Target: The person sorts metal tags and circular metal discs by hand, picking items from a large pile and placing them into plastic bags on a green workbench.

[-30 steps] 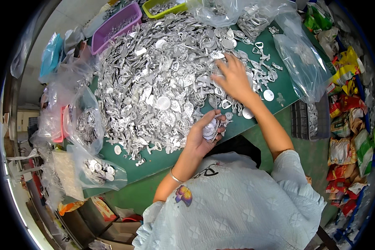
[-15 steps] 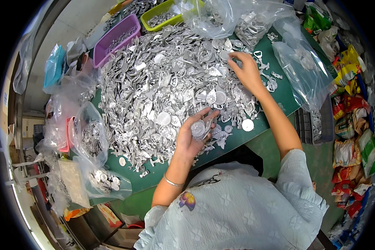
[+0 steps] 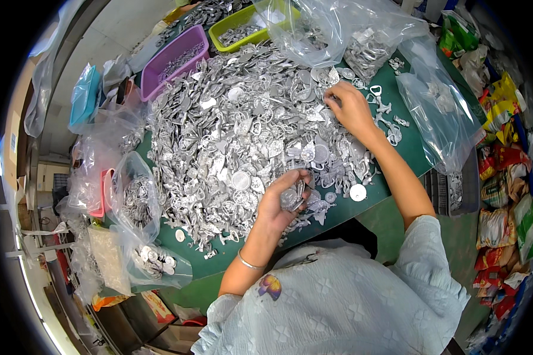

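Observation:
A broad heap of small silver-grey metal castings [image 3: 219,142] covers the table. Over its near edge, my left hand [image 3: 281,201] is curled palm up around several flat metal pieces [image 3: 290,198], one of them round with a raised pattern. At the heap's far right side, my right hand [image 3: 350,112] is lowered to the castings, its thumb and fingers bent together. Whatever lies between those fingertips is too small and hidden to make out. A pale round disc [image 3: 357,192] lies on the green tabletop between the hands and the near edge.
Purple [image 3: 175,62] and lime-green [image 3: 251,26] bins of small parts stand behind the heap. Clear bags [image 3: 361,53] of castings lie at the back right, others [image 3: 136,198] at the left. A grey crate [image 3: 459,183] sits beyond the table's right edge.
My left fingers have folded further over the metal pieces. My right fingers, earlier spread at a round piece, have drawn together. The whole view has shifted slightly.

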The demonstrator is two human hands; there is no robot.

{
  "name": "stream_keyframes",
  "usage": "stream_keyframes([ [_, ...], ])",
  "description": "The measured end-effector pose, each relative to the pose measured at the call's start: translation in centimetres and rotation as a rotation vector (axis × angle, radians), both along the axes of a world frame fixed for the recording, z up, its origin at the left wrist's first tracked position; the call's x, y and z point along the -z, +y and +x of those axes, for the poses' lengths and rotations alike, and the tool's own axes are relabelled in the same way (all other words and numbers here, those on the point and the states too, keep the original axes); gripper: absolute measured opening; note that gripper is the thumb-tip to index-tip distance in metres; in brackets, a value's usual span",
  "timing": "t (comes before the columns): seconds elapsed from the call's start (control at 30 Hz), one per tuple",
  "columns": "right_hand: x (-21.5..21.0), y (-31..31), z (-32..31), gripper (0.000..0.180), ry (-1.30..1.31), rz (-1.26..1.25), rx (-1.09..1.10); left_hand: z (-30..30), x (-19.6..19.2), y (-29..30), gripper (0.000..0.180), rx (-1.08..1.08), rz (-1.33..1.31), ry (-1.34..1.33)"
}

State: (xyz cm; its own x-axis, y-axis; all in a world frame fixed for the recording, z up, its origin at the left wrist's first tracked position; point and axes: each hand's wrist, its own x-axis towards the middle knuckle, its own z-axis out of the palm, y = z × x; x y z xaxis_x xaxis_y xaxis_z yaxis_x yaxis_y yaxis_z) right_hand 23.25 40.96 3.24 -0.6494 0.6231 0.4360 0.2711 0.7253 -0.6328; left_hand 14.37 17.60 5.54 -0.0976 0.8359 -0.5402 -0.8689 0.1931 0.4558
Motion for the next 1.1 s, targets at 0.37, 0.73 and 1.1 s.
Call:
stream_keyframes([
  [0.37, 1.3, 2.7, -1.9, 0.008, 0.276, 0.339, -0.047, 0.9, 0.2, 1.6, 0.020, -0.013, 0.062, -0.127],
  [0.73, -3.5, -4.8, 1.9, 0.019, -0.136, -0.790, -0.409, 0.6, -0.2, 3.7, 0.040, -0.058, 0.062, -0.102],
  [1.1, 1.8, 4.0, -4.5, 0.025, -0.087, 0.199, 0.150, 0.8, -0.2, 3.7, 0.047, -0.100, 0.055, -0.146],
])
